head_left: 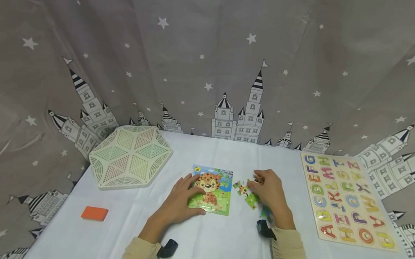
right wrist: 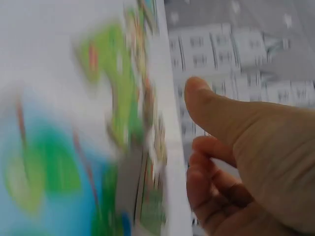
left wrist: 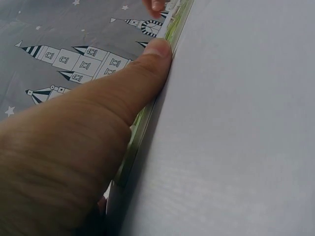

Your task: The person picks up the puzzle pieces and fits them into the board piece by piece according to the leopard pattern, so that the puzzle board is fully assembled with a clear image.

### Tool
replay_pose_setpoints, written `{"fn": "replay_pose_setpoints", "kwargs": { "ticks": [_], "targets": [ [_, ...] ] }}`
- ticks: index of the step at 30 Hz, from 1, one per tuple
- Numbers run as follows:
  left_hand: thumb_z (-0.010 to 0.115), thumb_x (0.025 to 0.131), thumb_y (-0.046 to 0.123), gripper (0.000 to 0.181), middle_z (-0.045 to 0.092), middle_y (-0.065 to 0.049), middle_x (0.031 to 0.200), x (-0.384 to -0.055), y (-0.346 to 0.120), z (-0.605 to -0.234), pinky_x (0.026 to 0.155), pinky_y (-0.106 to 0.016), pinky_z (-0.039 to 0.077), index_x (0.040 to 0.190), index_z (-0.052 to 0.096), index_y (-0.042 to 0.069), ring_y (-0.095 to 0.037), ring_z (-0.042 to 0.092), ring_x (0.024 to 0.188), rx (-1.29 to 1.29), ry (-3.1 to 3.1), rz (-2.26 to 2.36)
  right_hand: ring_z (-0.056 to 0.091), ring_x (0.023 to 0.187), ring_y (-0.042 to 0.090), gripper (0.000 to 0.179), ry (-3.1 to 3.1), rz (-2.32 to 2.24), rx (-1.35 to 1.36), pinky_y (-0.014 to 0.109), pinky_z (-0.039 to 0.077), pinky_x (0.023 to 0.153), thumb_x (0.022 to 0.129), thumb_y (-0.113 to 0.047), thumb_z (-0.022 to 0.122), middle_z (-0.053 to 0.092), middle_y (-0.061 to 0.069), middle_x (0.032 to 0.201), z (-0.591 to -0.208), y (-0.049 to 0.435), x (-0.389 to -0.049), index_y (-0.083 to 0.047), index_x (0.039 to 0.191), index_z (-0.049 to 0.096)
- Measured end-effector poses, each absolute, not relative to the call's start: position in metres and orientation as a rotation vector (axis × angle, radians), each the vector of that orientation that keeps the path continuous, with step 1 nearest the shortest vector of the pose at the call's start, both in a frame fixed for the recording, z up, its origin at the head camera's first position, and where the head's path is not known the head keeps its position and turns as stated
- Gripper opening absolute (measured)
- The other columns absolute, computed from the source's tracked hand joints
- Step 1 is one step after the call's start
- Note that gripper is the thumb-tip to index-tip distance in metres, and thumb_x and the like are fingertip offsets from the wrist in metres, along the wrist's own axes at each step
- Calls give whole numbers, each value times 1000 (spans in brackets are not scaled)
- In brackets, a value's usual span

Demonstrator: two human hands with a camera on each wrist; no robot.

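A jigsaw puzzle (head_left: 221,202) with a spotted cub on grass lies flat on the white table. My left hand (head_left: 179,200) holds its left side, thumb (left wrist: 157,51) along the near edge and fingers over the picture. Several loose puzzle pieces (head_left: 250,201) lie to its right, some overlapping. Over them hovers my right hand (head_left: 270,189), fingers loosely bent. In the right wrist view a gap shows between thumb (right wrist: 202,93) and fingers, with nothing seen held; blurred pieces (right wrist: 118,83) lie beside it. Another blue-green piece (right wrist: 42,172) is close to that wrist.
An alphabet board (head_left: 348,201) with coloured letters lies at the right. At the back left rests a pale hexagonal board (head_left: 132,157) with dotted patterns. An orange block (head_left: 94,213) sits at the front left. Behind the table hangs a grey curtain (head_left: 183,46) printed with castles and stars.
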State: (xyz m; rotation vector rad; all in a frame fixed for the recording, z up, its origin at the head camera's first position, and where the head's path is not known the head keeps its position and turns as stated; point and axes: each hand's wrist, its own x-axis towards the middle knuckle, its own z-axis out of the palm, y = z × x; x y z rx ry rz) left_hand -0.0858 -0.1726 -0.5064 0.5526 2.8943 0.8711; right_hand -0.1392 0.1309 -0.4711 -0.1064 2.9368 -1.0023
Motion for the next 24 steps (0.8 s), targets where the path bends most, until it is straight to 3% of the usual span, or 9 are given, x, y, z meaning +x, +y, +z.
{"fn": "replay_pose_setpoints", "kwargs": {
  "ticks": [4,9,12,16,20,24],
  "targets": [
    [83,77,56,56,31,-2,168,-84,-173,-508,131,-53,9,125,67,32,-32,16,160,542,2897,854,60,108,37,68,2913,-941,13,53,54,94,88,-34,81,60,26,127,-477,156,-143,5,139,58],
    [83,77,55,55,35,-4,166,-84,-173,-508,130,-55,12,124,67,31,-35,20,158,572,2927,859,58,114,43,69,2871,-906,35,57,50,103,83,-33,86,59,29,126,-479,154,-147,7,133,61],
    [82,78,55,54,35,-5,166,-85,-172,-507,130,-56,12,123,67,31,-36,20,158,579,2928,848,58,105,37,63,2862,-928,112,52,52,96,81,-29,88,61,24,118,-479,151,-149,6,127,61],
    [83,78,55,53,35,-6,166,-85,-172,-505,130,-56,13,123,67,31,-36,20,158,574,2925,839,57,93,27,42,2832,-1083,173,40,50,81,89,-24,80,64,15,105,-478,149,-152,-3,120,63],
    [83,77,55,58,36,-6,166,-85,-172,-504,130,-56,13,127,66,30,-36,21,158,578,2931,843,64,94,23,22,2812,-1253,140,35,52,81,97,-22,70,70,10,106,-473,146,-153,-11,116,69],
    [83,76,56,72,37,-7,165,-85,-172,-504,130,-56,14,138,60,26,-36,23,157,567,2934,832,70,92,18,22,2726,-1311,-86,35,57,79,96,-24,73,75,5,106,-460,123,-150,-16,116,72]
  ]
}}
